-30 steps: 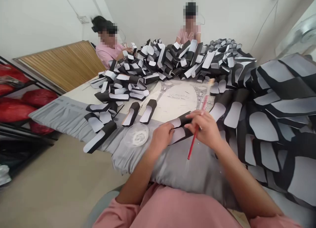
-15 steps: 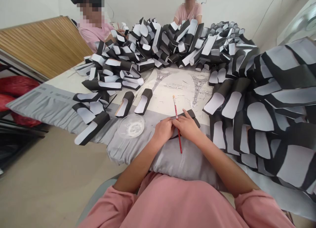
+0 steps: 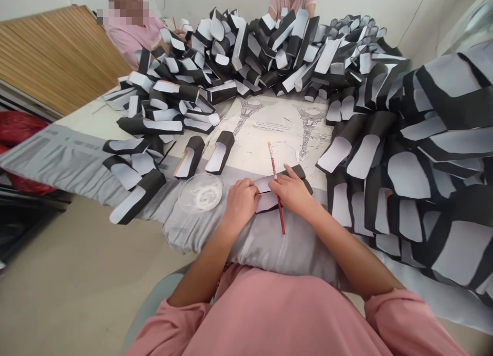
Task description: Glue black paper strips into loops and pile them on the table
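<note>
Before me on the grey cloth lies a black-and-grey folded paper piece [image 3: 265,185], partly covered by my hands. My left hand [image 3: 242,202] pinches its left end, fingers curled together. Across the piece sits my right hand [image 3: 290,192], holding a red paintbrush [image 3: 273,166] between its fingers, with the index finger stretched out along the paper. The brush points away from me, its pale tip above the printed sheet. To the left of my left hand is a clear shallow dish [image 3: 201,192] with white paste in it.
Two black-and-white folded paper pieces [image 3: 219,153] lie behind the dish. Large heaps of similar pieces [image 3: 254,53] fill the back and the right side of the table. Two people in pink [image 3: 129,32] sit across from me. Red bags [image 3: 23,140] are at far left.
My left hand has moved left, away from my right hand, uncovering more of the paper piece. My right hand still holds the brush. The whole view has shifted slightly.
</note>
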`<control>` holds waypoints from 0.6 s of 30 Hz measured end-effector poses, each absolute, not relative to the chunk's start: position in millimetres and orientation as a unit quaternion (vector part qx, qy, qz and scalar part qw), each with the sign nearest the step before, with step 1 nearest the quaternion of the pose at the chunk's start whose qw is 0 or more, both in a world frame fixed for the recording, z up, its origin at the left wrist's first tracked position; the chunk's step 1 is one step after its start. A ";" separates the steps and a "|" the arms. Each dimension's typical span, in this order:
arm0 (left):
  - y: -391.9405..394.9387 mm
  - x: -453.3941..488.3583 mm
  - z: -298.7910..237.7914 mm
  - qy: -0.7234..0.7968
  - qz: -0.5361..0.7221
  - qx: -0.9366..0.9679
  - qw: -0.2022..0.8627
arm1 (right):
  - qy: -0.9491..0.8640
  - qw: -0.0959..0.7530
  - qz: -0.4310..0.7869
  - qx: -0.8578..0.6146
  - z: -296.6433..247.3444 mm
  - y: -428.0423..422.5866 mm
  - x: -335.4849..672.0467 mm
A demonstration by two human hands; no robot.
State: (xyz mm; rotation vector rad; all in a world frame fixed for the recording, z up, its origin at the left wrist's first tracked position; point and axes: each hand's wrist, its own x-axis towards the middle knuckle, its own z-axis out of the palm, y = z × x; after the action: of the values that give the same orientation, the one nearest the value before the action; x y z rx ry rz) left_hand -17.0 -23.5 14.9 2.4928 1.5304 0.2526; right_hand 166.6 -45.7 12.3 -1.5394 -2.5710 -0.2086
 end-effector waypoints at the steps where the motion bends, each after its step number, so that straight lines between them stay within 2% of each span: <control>1: -23.0 -17.4 14.9 0.519 0.087 0.844 0.102 | -0.854 0.067 -0.070 -0.511 12.6 -45.8 166.4; 6: -28.5 -21.6 12.5 0.528 0.135 0.828 0.129 | -0.856 0.074 -0.067 -0.507 14.6 -46.3 166.1; 9: -39.0 -20.4 3.7 0.517 0.283 0.788 0.177 | -0.856 0.085 -0.058 -0.507 14.3 -46.4 166.7; 12: -44.9 -13.8 -12.3 0.526 0.410 0.682 0.299 | -0.854 0.095 -0.045 -0.510 12.6 -45.7 167.4; 15: -39.3 -6.6 -29.5 0.550 0.417 0.572 0.444 | -0.851 0.105 -0.032 -0.514 11.0 -44.6 167.3; 18: -29.8 -3.9 -39.5 0.547 0.378 0.551 0.505 | -0.848 0.104 -0.028 -0.518 11.3 -44.1 166.5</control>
State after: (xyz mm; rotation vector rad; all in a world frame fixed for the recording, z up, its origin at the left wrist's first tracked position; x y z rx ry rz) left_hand -3.9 -29.8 -39.5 1.3287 1.3205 0.9116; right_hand 166.5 -44.1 11.3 -1.5285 -2.5026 -0.0827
